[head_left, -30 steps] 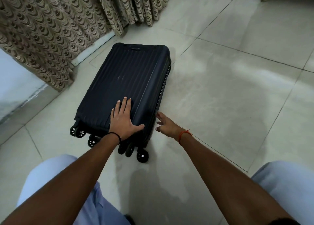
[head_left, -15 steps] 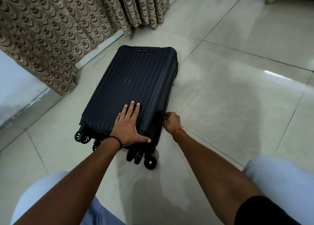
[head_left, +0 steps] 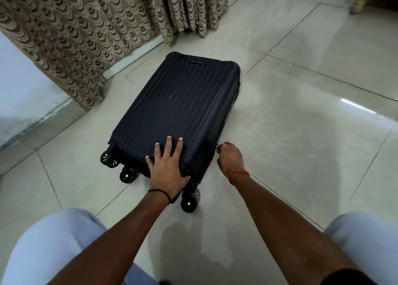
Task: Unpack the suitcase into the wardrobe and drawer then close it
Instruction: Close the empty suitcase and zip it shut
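Suitcase (head_left: 178, 110) on floor (head_left: 301, 144) beside curtain (head_left: 86, 30)

Patterned curtains (head_left: 86, 37) hang across the upper left of the frame, reaching the pale tiled floor (head_left: 301, 123); a furniture leg (head_left: 358, 4) stands upper right.

The floor (head_left: 301, 134) is laid with large pale glossy tiles, grey grout lines crossing it at angles, and a bright streak of reflected light sits on the right. A dark ribbed hard-shell suitcase (head_left: 178, 110) lies flat on it, shut, its wheeled end nearest the person — black caster wheels (head_left: 189, 203) stick out over the tiles. The patterned beige curtain (head_left: 86, 37) hangs down to the floor along the upper left, its hem just beside the suitcase's far corner. At the top right a pale furniture foot (head_left: 358, 4) stands on the tiles, well apart from the case.
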